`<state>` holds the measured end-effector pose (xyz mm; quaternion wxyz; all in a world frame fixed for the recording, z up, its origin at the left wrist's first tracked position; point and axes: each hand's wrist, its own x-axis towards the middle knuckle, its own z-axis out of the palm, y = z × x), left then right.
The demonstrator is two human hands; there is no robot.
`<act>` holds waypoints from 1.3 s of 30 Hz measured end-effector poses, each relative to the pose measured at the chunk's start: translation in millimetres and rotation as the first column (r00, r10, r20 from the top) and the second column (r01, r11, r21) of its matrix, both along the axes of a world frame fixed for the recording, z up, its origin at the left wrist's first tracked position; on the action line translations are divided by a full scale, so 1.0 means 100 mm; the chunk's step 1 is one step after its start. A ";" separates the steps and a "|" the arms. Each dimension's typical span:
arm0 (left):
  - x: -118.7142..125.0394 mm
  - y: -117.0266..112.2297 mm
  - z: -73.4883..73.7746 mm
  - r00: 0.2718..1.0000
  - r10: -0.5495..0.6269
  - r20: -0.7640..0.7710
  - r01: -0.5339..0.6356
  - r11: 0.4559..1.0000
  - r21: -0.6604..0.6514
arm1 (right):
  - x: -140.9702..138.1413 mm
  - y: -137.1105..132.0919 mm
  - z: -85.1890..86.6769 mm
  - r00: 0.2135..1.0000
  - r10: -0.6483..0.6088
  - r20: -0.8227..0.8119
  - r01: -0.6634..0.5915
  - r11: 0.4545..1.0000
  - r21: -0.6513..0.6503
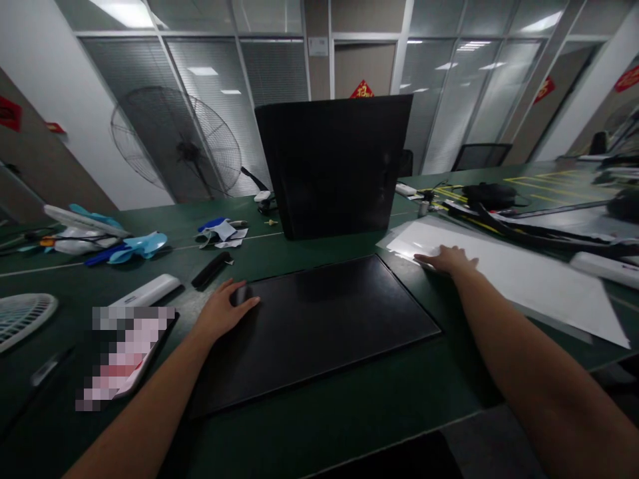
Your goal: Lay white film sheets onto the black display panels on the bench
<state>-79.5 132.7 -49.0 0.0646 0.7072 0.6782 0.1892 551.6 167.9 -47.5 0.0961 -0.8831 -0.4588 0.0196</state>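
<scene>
A flat black screen panel (319, 319) lies on the green table in front of me, slightly turned. My left hand (227, 309) rests at its far left corner, thumb and fingers apart, holding nothing I can see. To the right, a stack of white sheets (504, 273) with clear edges lies spread out. My right hand (452, 258) is on the stack's near left end, fingers stretched out and touching the top sheet. Behind the flat panel a large black panel (339, 166) stands upright, leaning back a little.
On the left are a black-handled tool (212, 270), a white bar-shaped object (147, 293), a blurred-out phone-like object (132, 359), blue clips (140, 247) and crumpled scraps (222, 233). Black strips (529, 226) and a white bar (606, 268) lie at right. A large fan (177, 143) stands behind the table.
</scene>
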 end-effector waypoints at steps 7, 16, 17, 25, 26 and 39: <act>0.05 -0.04 0.03 1.000 0.001 0.008 -0.001 1.000 -0.011 | -0.11 0.02 -0.01 0.998 0.048 0.028 -0.050 0.995 0.090; 0.00 0.00 -0.01 1.000 -0.017 0.013 0.017 1.000 0.004 | -0.16 -0.02 0.00 0.999 -0.040 -0.036 0.041 0.999 0.024; -0.01 0.00 -0.02 1.000 -0.020 0.017 0.020 1.000 0.006 | -0.15 -0.03 0.01 0.998 -0.046 -0.041 0.047 0.999 0.026; 0.01 -0.03 0.03 0.999 -0.033 0.004 0.033 0.999 0.002 | -0.07 -0.37 0.40 0.991 -0.127 -0.042 0.132 0.974 0.183; 0.01 -0.04 0.03 1.000 -0.030 0.002 0.030 1.000 0.003 | -0.08 -0.41 0.48 0.990 -0.134 -0.037 0.138 0.964 0.225; 0.05 -0.08 0.09 0.992 0.008 0.127 -0.010 1.000 0.012 | -1.71 -0.79 0.89 0.609 0.763 0.215 -0.767 0.499 0.403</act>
